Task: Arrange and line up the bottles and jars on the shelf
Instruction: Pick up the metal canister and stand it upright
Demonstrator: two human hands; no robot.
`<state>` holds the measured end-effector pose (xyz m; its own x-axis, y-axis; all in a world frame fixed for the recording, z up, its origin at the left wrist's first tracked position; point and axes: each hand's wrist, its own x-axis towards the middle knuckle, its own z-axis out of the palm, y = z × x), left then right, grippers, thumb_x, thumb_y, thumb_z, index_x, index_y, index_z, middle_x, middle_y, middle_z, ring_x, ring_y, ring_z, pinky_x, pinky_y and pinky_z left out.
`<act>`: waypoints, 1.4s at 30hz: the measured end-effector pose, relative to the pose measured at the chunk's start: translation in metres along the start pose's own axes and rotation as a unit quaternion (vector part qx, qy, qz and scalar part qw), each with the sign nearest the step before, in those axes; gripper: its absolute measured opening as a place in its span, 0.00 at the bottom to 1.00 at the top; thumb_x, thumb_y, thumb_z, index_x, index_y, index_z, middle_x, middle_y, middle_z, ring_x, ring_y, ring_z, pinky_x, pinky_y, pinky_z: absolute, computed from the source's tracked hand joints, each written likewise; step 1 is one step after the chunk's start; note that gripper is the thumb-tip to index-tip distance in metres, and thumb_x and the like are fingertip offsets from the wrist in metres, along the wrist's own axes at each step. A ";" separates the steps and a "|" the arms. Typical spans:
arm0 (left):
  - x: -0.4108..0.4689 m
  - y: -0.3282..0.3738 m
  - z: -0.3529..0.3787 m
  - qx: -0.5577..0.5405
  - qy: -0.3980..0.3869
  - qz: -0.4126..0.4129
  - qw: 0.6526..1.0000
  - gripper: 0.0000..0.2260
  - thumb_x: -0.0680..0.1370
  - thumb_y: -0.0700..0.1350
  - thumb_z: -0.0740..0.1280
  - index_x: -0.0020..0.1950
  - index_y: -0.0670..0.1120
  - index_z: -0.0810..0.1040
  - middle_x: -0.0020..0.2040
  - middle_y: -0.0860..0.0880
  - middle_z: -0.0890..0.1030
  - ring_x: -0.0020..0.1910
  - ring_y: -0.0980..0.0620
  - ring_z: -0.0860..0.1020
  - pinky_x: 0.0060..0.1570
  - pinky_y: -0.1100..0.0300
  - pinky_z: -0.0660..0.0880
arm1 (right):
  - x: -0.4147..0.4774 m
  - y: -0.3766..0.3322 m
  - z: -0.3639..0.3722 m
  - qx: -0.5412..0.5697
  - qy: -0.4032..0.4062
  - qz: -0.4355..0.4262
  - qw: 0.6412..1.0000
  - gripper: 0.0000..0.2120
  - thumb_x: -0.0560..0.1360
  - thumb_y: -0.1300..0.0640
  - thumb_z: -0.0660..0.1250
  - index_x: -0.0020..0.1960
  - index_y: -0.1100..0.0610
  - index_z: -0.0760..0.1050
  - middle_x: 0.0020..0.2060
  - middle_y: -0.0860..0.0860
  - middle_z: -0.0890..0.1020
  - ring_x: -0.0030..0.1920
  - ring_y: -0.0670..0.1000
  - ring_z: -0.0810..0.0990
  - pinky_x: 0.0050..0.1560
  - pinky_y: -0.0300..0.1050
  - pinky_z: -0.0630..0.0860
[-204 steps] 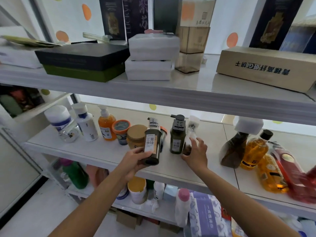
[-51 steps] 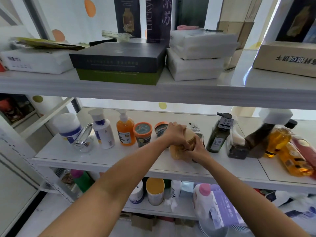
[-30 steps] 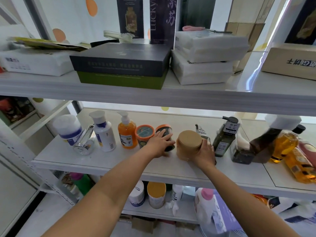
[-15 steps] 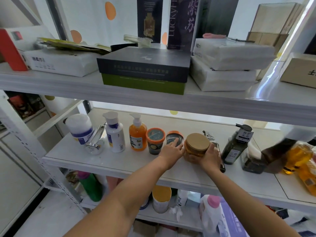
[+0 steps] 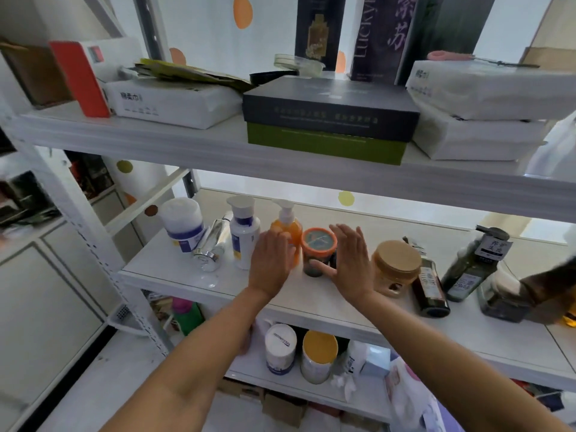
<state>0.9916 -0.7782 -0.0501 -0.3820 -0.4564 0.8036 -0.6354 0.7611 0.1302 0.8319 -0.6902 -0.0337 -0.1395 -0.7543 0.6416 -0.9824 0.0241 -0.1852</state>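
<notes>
Jar (image 5: 318,243) stands upright mid-shelf, between pump bottle (image 5: 288,224) and tan jar (image 5: 396,263), with a hand on each side.
Probably light, rigid plastic with smooth sides, so expect it to slide easily on the glossy shelf (image 5: 193,277). Nudge it low on the wall or grip round the body, not the lid. It looks small and squat: orange lid rim, teal top, dark body. Your left hand (image 5: 270,266) and right hand (image 5: 353,266) have fingers (image 5: 346,238) straight and apart, holding nothing. Right thumb lies at the jar's lower front, contact unclear.
</notes>
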 end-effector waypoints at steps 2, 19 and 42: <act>-0.006 -0.022 -0.010 -0.005 0.017 -0.141 0.990 0.19 0.70 0.44 0.75 0.52 0.38 0.71 0.49 0.37 0.76 0.48 0.41 0.75 0.49 0.52 0.76 | 0.008 -0.015 0.011 0.045 -0.040 0.035 0.998 0.39 0.67 0.43 0.74 0.68 0.60 0.63 0.63 0.59 0.72 0.65 0.58 0.71 0.69 0.57 0.67; -0.002 -0.086 -0.015 -0.030 -0.188 -0.376 0.907 0.34 0.69 0.52 0.75 0.70 0.45 0.67 0.73 0.45 0.66 0.72 0.44 0.62 0.69 0.53 0.62 | 0.078 -0.078 0.049 0.156 -0.009 0.149 0.976 0.26 0.69 0.54 0.72 0.62 0.59 0.66 0.58 0.58 0.70 0.59 0.57 0.70 0.59 0.50 0.72; -0.007 -0.203 -0.058 -0.324 -0.444 -0.490 0.677 0.31 0.76 0.55 0.66 0.71 0.37 0.64 0.68 0.42 0.72 0.67 0.45 0.71 0.55 0.59 0.67 | 0.076 -0.236 0.144 0.457 -0.183 0.603 0.628 0.20 0.72 0.45 0.69 0.50 0.61 0.74 0.39 0.55 0.78 0.37 0.51 0.77 0.39 0.43 0.74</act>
<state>1.1618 -0.9027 -0.0487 -0.4259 -0.7668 -0.4802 -0.5571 -0.1959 0.8070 1.0715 -0.8477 -0.0484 -0.5114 -0.6542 -0.5572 0.3149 0.4607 -0.8298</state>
